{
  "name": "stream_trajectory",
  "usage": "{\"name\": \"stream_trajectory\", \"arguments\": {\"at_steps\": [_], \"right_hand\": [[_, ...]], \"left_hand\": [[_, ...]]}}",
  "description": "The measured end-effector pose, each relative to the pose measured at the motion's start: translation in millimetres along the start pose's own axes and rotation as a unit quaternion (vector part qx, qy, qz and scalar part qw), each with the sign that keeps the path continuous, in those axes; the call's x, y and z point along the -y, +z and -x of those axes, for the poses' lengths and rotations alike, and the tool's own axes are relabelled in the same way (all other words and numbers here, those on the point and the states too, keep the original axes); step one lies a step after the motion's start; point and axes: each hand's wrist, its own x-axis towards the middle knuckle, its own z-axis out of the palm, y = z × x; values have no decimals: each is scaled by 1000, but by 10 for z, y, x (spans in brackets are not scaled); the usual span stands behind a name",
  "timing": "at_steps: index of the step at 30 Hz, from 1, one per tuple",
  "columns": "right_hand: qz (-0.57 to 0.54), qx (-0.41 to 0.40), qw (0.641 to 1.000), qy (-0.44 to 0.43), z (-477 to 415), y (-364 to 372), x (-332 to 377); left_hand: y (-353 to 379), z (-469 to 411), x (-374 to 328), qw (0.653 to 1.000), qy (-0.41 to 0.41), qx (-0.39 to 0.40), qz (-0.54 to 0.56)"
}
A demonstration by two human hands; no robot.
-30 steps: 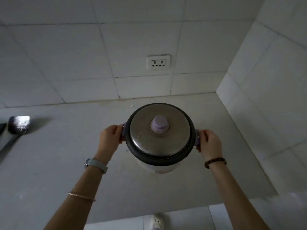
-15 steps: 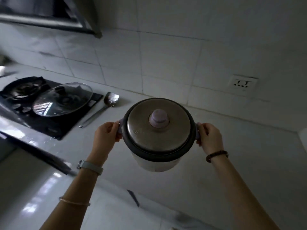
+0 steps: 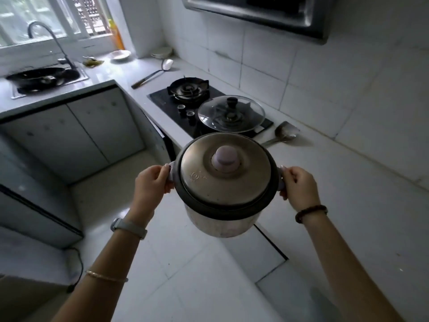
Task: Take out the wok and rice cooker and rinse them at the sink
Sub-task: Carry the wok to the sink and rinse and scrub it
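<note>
I hold the rice cooker (image 3: 225,182) in the air above the floor, just off the counter's edge. It has a steel lid with a pale purple knob and a dark rim. My left hand (image 3: 152,182) grips its left handle and my right hand (image 3: 299,187) grips its right handle. The black wok (image 3: 39,77) lies in the sink (image 3: 81,76) at the far left, under the curved tap (image 3: 53,40) by the window.
A gas hob (image 3: 176,98) sits on the counter with a glass lid (image 3: 231,113) over its near burner. A spatula (image 3: 282,133) and a ladle (image 3: 153,74) lie on the counter. Bowls (image 3: 119,54) stand near the window. Cabinet doors (image 3: 76,133) line the corner below the sink.
The view has swung left from the wall socket to the hob and sink. Both hands still carry the cooker, which has left the counter and hangs over the floor.
</note>
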Motion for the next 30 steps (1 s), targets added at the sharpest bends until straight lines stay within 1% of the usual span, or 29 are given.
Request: {"name": "stream_trajectory", "arguments": {"at_steps": [6,12,16,23,30], "right_hand": [[-23,93,995,-19,-22,1154,598],[-49,181,981,-57,-188,2065,1108],[-53,232,967,-91,-388,2671,1398],[-62,318,936,-139,-833,3717,1964],[-41,366,907,-203,-1444,4708,2519]], "left_hand": [[-1136,-236,459,996,-37,-79,-16],[-1856,-316,631,983,-59,-172,-39],[-2224,-416,805,969,-85,-232,-28],[-2722,-836,975,940,-120,-315,-47],[-3012,-1518,1115,908,-151,-388,-41]]}}
